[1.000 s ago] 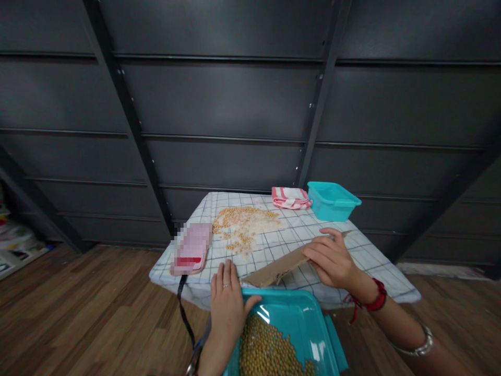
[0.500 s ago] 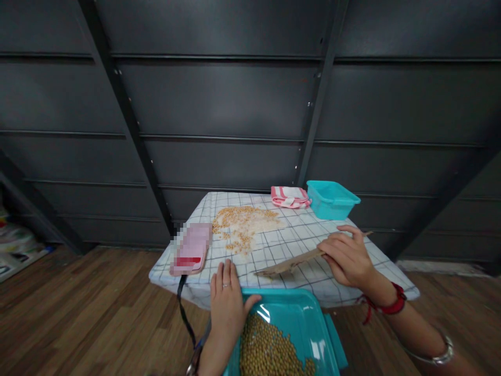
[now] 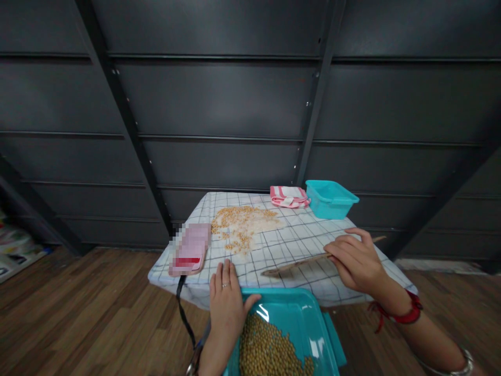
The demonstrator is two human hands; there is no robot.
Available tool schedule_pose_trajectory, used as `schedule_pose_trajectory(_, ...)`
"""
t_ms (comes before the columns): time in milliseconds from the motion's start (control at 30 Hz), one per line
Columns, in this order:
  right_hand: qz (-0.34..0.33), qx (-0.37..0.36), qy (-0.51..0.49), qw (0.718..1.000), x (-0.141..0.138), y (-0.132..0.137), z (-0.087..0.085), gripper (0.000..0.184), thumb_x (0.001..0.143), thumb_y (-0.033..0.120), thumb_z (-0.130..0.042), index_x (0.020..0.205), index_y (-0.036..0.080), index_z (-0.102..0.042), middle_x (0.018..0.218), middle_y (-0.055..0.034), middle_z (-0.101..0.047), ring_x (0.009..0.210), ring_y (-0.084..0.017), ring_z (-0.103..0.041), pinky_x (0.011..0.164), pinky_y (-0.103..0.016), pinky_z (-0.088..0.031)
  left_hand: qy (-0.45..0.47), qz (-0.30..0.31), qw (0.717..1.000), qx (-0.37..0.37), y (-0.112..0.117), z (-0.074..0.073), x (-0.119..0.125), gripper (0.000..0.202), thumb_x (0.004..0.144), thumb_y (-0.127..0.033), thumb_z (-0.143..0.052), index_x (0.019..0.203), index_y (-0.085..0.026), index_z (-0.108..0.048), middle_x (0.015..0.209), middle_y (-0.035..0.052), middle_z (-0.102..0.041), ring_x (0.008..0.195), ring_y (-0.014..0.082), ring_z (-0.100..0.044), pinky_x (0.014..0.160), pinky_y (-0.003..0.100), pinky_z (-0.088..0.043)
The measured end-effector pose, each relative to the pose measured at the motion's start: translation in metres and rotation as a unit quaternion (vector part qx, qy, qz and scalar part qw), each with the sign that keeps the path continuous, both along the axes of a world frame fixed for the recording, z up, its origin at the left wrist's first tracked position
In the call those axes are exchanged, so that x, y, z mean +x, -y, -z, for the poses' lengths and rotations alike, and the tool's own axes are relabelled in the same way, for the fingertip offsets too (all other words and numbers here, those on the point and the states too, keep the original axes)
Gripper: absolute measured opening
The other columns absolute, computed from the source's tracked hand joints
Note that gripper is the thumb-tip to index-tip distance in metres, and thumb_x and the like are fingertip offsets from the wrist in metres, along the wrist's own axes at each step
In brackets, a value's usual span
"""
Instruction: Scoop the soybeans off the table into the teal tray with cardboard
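My left hand (image 3: 227, 297) lies flat, fingers stretched forward on the near edge of the checked cloth and thumb over the rim of a teal tray (image 3: 301, 305). Green beans (image 3: 270, 347) fill the left and lower part of that tray. My right hand (image 3: 354, 261) is closed around a thin strip of cardboard (image 3: 297, 266), held slanting low over the cloth above the tray. Farther back, yellow grains (image 3: 235, 222) are spread on the cloth beside a patch of pale, finer grain (image 3: 254, 224).
A teal tub (image 3: 332, 199) and a folded pink-and-white cloth (image 3: 289, 197) stand at the back right of the table (image 3: 297, 240). To the left lies a pink, blurred phone-like object (image 3: 193, 248) near a black strap (image 3: 182, 308). A dark panelled wall (image 3: 219, 104) rises behind.
My right hand has moved a little to the right with the cardboard strip, which now looks thinner, turned more edge-on. My left hand, the tray and the grains stay in place.
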State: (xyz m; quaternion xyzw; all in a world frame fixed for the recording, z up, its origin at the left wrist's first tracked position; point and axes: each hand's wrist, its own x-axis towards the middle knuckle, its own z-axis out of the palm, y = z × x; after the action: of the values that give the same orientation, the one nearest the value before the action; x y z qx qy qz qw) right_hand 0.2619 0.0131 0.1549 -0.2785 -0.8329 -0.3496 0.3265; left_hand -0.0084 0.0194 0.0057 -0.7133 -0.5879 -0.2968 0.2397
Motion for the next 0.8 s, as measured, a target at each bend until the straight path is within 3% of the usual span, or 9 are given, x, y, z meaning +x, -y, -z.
schedule_pose_trajectory(267,0.001,-0.004,0.014,1.0,0.003,0.004,-0.006,0.02,0.077,0.005,-0.04,0.084,0.019,-0.052,0.064,0.0002,-0.06,0.064,-0.014,-0.053,0.078,-0.038,-0.036,0.008,0.003,1.0,-0.02,0.0,0.001,0.0,0.091,0.071,-0.072,-0.03,0.126,0.0,-0.039,0.124,0.0247,-0.05,0.117,0.0348,-0.042,0.094,0.049,-0.033)
schedule_pose_trajectory(533,-0.006,-0.069,0.0,0.998,0.011,0.026,-0.01,0.014,0.081,0.009,-0.04,0.084,0.018,-0.05,0.064,0.0002,-0.058,0.063,-0.014,-0.053,0.08,-0.039,-0.035,0.003,-0.005,1.0,-0.026,0.002,0.0,0.002,0.089,0.071,-0.072,-0.03,0.125,-0.002,-0.04,0.126,0.0242,-0.049,0.118,0.0342,-0.042,0.095,0.049,-0.034)
schedule_pose_trajectory(667,-0.008,-0.033,-0.017,0.999,0.011,0.026,-0.016,0.013,0.081,0.009,-0.042,0.084,0.018,-0.05,0.064,0.0002,-0.058,0.064,-0.014,-0.052,0.079,-0.038,-0.036,0.0,-0.009,1.0,-0.021,0.003,-0.001,0.003,0.089,0.071,-0.072,-0.029,0.124,-0.001,-0.042,0.125,0.0237,-0.049,0.117,0.0341,-0.042,0.095,0.049,-0.034)
schedule_pose_trajectory(800,0.005,0.023,-0.021,1.0,0.003,0.008,-0.018,0.015,0.079,0.007,-0.044,0.086,0.018,-0.051,0.067,-0.0007,-0.059,0.065,-0.015,-0.052,0.078,-0.039,-0.036,-0.003,-0.014,1.0,-0.021,0.003,0.0,0.003,0.09,0.071,-0.072,-0.029,0.125,-0.002,-0.042,0.125,0.0233,-0.05,0.117,0.0342,-0.042,0.095,0.049,-0.033)
